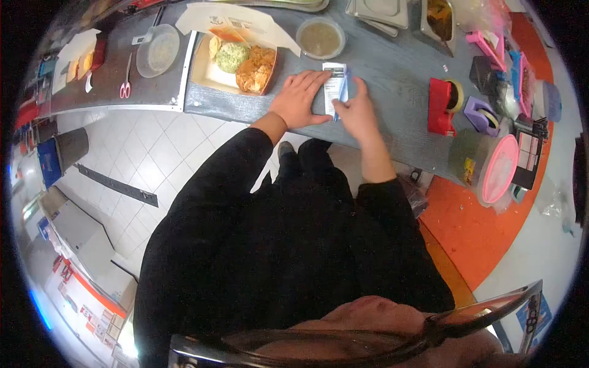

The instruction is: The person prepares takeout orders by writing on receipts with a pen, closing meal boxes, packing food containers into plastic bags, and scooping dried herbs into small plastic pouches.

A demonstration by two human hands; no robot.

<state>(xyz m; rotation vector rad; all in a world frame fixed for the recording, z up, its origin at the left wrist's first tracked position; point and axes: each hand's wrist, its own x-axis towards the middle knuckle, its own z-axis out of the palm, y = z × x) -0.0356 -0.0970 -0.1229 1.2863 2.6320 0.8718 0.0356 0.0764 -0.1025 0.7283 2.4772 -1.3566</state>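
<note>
Standing at a grey counter [392, 98] in black sleeves, with both hands on a printed slip [335, 92] lying near the front edge. Has the left hand [300, 101] laid palm down, with fingers released and loosely spread, reaching the slip's upper left part at the tips and close to its lower left corner at the thumb. Rests the thumb of the right hand [358, 113] on the slip's lower part, with the index finger stretched up beside the right edge; cannot tell whether grasping the paper, with the other fingers mostly hidden. Has a strip of blue [348, 83] along that same edge (too blurred to name).

Has an open food box [202, 70] to the left, just past the left hand, holding a green-flecked mound [232, 58] and browned pieces [256, 70], with the lid tipped back on the far side. Has a round bowl [298, 40] of murky brownish contents just beyond the slip's top end, and metal trays [383, 12] farther back. Off to the right, well apart from the hands, has a red tape dispenser [439, 107], a purple tape dispenser [480, 115] and a pink-lidded tub [466, 156]. Far left, has scissors [127, 83] lying on a darker surface [153, 92], near a clear tub [162, 52].
</note>
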